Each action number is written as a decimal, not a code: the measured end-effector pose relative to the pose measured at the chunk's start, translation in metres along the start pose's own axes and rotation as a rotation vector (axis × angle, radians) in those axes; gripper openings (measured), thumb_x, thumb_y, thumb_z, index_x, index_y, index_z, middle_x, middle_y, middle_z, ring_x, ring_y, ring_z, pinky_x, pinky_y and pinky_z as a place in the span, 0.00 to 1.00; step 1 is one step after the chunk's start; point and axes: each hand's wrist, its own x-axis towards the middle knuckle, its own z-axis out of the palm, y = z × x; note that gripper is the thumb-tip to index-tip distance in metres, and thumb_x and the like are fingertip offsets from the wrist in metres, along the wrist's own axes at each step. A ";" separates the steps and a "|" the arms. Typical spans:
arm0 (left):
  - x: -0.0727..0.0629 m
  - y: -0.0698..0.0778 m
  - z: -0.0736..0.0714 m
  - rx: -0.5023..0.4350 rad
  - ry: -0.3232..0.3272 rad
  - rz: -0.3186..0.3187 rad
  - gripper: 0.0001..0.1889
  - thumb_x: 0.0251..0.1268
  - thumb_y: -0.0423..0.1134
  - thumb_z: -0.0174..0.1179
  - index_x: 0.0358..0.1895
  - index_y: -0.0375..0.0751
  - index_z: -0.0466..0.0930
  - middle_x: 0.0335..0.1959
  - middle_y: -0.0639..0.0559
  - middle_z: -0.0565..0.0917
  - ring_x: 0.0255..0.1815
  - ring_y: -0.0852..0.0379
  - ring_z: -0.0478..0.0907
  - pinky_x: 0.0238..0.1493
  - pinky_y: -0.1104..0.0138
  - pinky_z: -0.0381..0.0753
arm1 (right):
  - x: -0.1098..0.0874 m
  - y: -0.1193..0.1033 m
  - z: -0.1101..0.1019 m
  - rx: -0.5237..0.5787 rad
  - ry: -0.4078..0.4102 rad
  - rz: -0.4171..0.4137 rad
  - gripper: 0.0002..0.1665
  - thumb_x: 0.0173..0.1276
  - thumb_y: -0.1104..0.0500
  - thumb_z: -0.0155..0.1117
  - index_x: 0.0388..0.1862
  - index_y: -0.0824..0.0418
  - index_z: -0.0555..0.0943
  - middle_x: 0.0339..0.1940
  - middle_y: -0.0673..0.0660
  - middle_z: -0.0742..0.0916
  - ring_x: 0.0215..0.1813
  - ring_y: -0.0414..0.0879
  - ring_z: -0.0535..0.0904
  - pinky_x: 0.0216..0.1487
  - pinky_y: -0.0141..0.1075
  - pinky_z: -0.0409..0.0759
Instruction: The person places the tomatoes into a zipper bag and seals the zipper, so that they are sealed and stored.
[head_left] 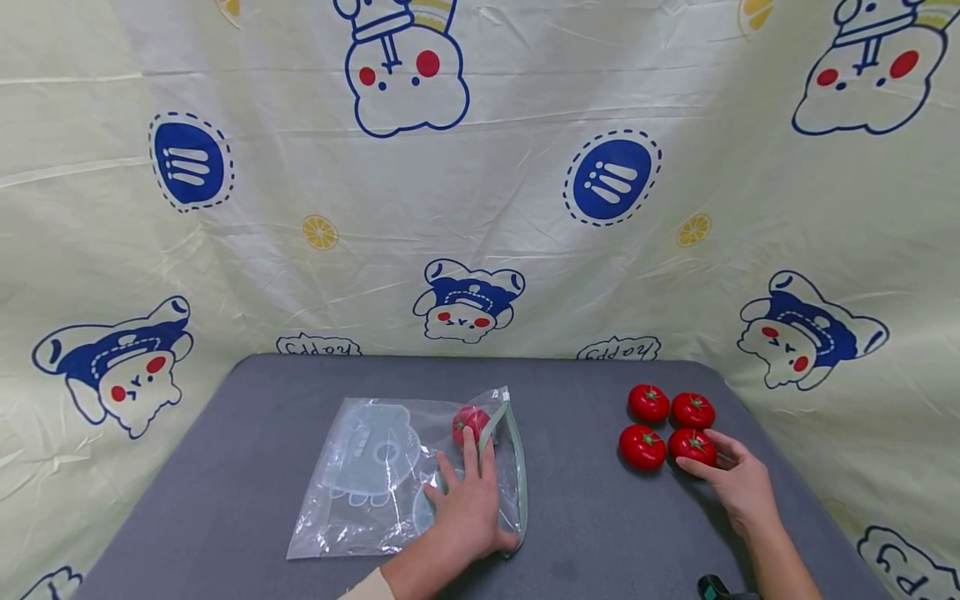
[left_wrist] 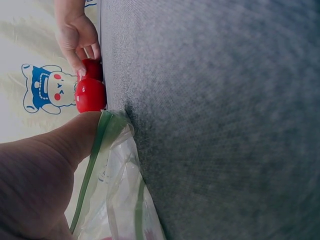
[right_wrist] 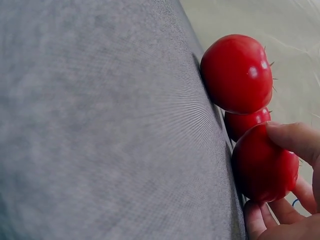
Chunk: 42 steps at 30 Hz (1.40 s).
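Observation:
A clear zip bag (head_left: 341,467) with a pale printed figure and a green closure strip (head_left: 519,467) lies flat on the grey table. Inside it, near the opening, is one red tomato (head_left: 467,421). My left hand (head_left: 468,508) rests on the bag with fingers spread, beside the mouth, which gapes a little in the left wrist view (left_wrist: 120,150). On the right, my right hand (head_left: 738,483) grips the nearest right tomato (head_left: 692,446) between thumb and fingers. That tomato (right_wrist: 265,162) sits low at the tabletop, close to its neighbours.
Beside the gripped tomato are a front left tomato (head_left: 642,447), a back left tomato (head_left: 648,403) and a back right tomato (head_left: 693,409). A dark device (head_left: 712,587) shows by the right forearm. Behind the grey table (head_left: 577,533) hangs a printed cream curtain (head_left: 480,183).

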 end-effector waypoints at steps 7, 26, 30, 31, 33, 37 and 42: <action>0.000 0.001 -0.002 0.015 -0.003 -0.005 0.73 0.28 0.61 0.86 0.82 0.46 0.50 0.86 0.42 0.38 0.79 0.17 0.45 0.63 0.20 0.59 | 0.000 -0.002 -0.002 -0.018 0.003 0.001 0.58 0.59 0.46 0.81 0.80 0.63 0.61 0.79 0.70 0.66 0.75 0.66 0.64 0.62 0.50 0.76; 0.001 0.001 0.000 0.001 -0.017 -0.019 0.72 0.29 0.59 0.87 0.82 0.47 0.51 0.86 0.43 0.38 0.80 0.18 0.44 0.64 0.20 0.57 | 0.001 0.001 -0.003 0.013 -0.003 0.028 0.60 0.56 0.43 0.82 0.80 0.61 0.62 0.80 0.69 0.66 0.73 0.64 0.66 0.34 0.18 0.70; 0.001 0.001 0.001 0.004 -0.020 -0.022 0.72 0.29 0.60 0.86 0.82 0.47 0.50 0.86 0.43 0.37 0.80 0.18 0.44 0.64 0.20 0.57 | 0.000 0.001 -0.002 0.017 -0.002 0.030 0.59 0.57 0.44 0.82 0.80 0.61 0.63 0.79 0.69 0.67 0.73 0.63 0.67 0.33 0.17 0.71; 0.001 0.001 0.001 0.005 -0.020 -0.021 0.72 0.29 0.60 0.86 0.82 0.47 0.50 0.86 0.43 0.37 0.80 0.18 0.44 0.64 0.20 0.58 | 0.000 0.000 -0.002 0.020 -0.002 0.027 0.59 0.56 0.44 0.82 0.80 0.61 0.62 0.79 0.70 0.67 0.73 0.64 0.67 0.33 0.18 0.71; 0.000 0.000 0.001 0.007 -0.018 -0.017 0.72 0.29 0.60 0.86 0.82 0.47 0.50 0.86 0.43 0.37 0.79 0.18 0.45 0.64 0.20 0.58 | 0.000 0.000 -0.002 0.022 0.000 0.029 0.59 0.57 0.44 0.82 0.80 0.61 0.62 0.79 0.70 0.67 0.72 0.64 0.67 0.33 0.17 0.71; 0.000 -0.001 0.000 0.005 -0.006 -0.003 0.72 0.29 0.60 0.86 0.82 0.46 0.50 0.86 0.42 0.37 0.79 0.18 0.45 0.63 0.20 0.58 | -0.002 0.000 -0.001 0.026 0.004 0.032 0.58 0.58 0.45 0.81 0.80 0.61 0.62 0.79 0.70 0.66 0.73 0.64 0.67 0.32 0.16 0.71; 0.000 -0.002 0.001 0.000 0.009 0.006 0.73 0.28 0.59 0.87 0.82 0.46 0.50 0.86 0.42 0.38 0.79 0.17 0.46 0.62 0.20 0.59 | -0.003 -0.001 0.001 0.036 0.017 0.031 0.56 0.60 0.46 0.80 0.80 0.61 0.62 0.79 0.70 0.67 0.73 0.64 0.67 0.32 0.16 0.71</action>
